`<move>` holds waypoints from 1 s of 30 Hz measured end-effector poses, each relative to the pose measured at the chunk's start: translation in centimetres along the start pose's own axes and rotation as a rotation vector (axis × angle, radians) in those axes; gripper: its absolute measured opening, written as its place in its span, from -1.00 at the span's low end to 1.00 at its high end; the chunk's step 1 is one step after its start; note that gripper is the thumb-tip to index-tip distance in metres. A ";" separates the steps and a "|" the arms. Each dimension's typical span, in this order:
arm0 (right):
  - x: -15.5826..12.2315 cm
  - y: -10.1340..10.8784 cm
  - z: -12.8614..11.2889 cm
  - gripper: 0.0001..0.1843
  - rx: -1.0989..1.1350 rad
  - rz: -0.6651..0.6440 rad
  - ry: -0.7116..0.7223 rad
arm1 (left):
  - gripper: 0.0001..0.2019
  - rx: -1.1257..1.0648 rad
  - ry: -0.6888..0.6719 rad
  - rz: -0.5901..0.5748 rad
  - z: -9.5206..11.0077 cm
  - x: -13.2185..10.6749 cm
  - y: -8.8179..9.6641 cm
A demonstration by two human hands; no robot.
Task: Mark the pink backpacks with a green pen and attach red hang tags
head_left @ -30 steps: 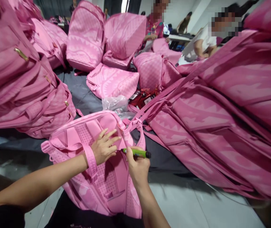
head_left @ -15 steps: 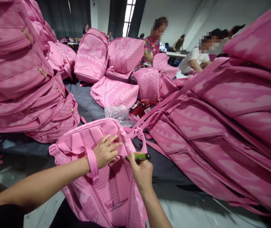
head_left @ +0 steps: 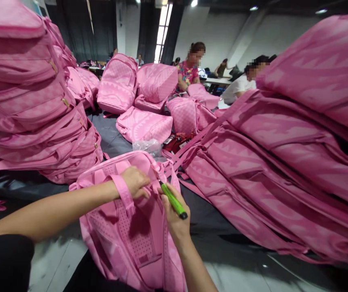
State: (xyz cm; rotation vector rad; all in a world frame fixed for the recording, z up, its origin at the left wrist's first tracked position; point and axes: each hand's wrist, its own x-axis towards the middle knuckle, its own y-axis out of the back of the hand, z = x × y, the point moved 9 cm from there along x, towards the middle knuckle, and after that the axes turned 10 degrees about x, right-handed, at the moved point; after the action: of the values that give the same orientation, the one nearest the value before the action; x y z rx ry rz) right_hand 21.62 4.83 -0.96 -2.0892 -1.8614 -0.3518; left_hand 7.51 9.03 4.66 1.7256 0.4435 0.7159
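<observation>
A pink backpack (head_left: 152,243) leans in front of me with its padded, perforated back panel facing up. My left hand (head_left: 135,182) reaches under one of its shoulder straps (head_left: 123,192), which lies across the wrist. Its fingers are curled against the upper back panel and grip the fabric there. In my right hand (head_left: 174,215) is a green marker (head_left: 174,199) with black ends, slanting so that its tip points up and left to the bag's upper right edge. The right fingertips are close to that edge; whether the tip touches the cloth I cannot tell.
Tall piles of pink backpacks stand at the left (head_left: 24,105) and right (head_left: 268,174). More bags (head_left: 145,123) sit on the dark-covered table (head_left: 106,132), near a clear plastic bag (head_left: 146,148) and red tags (head_left: 176,142). Other people (head_left: 189,73) work behind.
My left hand has gone from lying flat with spread fingers to curled on the panel. The marker has swung from level to slanting, its rear end now lower. The view has tilted up slightly.
</observation>
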 end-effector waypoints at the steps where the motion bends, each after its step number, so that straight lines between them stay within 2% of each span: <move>1: -0.4 -0.3 -1.4 -0.57 -0.043 -0.035 0.062 | -0.61 -0.017 0.023 0.003 0.6 -0.3 1.3; 5: -1.7 -1.1 -8.5 -0.61 -0.246 -0.193 0.379 | -0.60 -0.185 0.249 -0.004 2.1 -2.6 6.5; 7: -1.7 -1.5 -10.5 -0.62 -0.284 -0.267 0.517 | -0.57 -0.291 0.354 -0.025 1.9 -3.5 7.2; 9: -1.2 -2.0 -9.8 -0.65 -0.292 -0.312 0.555 | -0.60 -0.332 0.367 -0.071 1.4 -4.1 5.8; 12: 0.0 -2.8 -5.3 -0.72 -0.311 -0.331 0.490 | -0.81 -0.225 0.274 -0.125 0.0 -4.6 2.3; 13: 0.3 -2.9 -3.8 -0.73 -0.325 -0.326 0.468 | -0.87 -0.169 0.244 -0.102 -0.8 -4.8 1.8; 14: 0.5 -2.9 -2.5 -0.73 -0.339 -0.320 0.461 | -0.91 -0.136 0.245 -0.033 -1.9 -5.0 2.1; 16: 0.5 -3.0 -1.2 -0.72 -0.359 -0.325 0.485 | -0.92 -0.226 0.364 0.216 -5.6 -6.2 5.0; 18: 0.0 -3.3 -1.1 -0.71 -0.374 -0.348 0.529 | -0.86 -0.561 0.596 0.492 -11.1 -8.7 8.8; 20: -0.7 -3.6 -1.5 -0.67 -0.380 -0.374 0.566 | -0.79 -0.976 0.766 0.646 -16.4 -10.6 11.1; 21: -1.1 -3.8 -1.7 -0.64 -0.382 -0.377 0.580 | -0.76 -1.077 0.847 0.759 -18.8 -11.6 12.2; 22: -1.5 -3.9 -1.8 -0.62 -0.382 -0.375 0.589 | -0.73 -1.065 0.927 0.904 -20.7 -12.7 13.4; 23: -1.8 -4.1 -2.0 -0.60 -0.378 -0.372 0.598 | -0.73 -1.002 0.996 1.032 -21.7 -13.6 14.1; 24: -2.1 -4.2 -2.0 -0.60 -0.370 -0.368 0.606 | -0.75 -0.883 1.002 1.095 -21.7 -13.7 14.6; 25: -2.3 -4.2 -2.1 -0.59 -0.361 -0.361 0.609 | -0.81 -0.750 0.943 1.072 -20.6 -12.7 14.6; 26: -2.4 -4.2 -2.1 -0.59 -0.351 -0.354 0.607 | -0.85 -0.659 0.846 1.000 -18.7 -11.0 13.9; 27: -2.4 -4.2 -2.0 -0.59 -0.339 -0.349 0.598 | -0.74 -0.497 0.620 0.757 -15.3 -7.5 12.6; 28: -2.4 -4.1 -2.0 -0.58 -0.323 -0.335 0.585 | -0.62 -0.459 0.466 0.591 -11.9 -5.0 10.4; 29: -2.3 -3.9 -2.0 -0.58 -0.307 -0.320 0.567 | -0.48 -0.405 0.359 0.459 -8.7 -3.0 8.2; 30: -2.2 -3.8 -1.9 -0.57 -0.296 -0.309 0.545 | -0.35 -0.258 0.245 0.270 -5.5 -1.2 5.5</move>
State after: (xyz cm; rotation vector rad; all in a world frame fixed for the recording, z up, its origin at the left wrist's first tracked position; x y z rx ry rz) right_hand 17.65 2.45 0.25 -1.6201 -1.8530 -1.2016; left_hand 2.56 10.80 10.56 1.4731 0.2710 1.1366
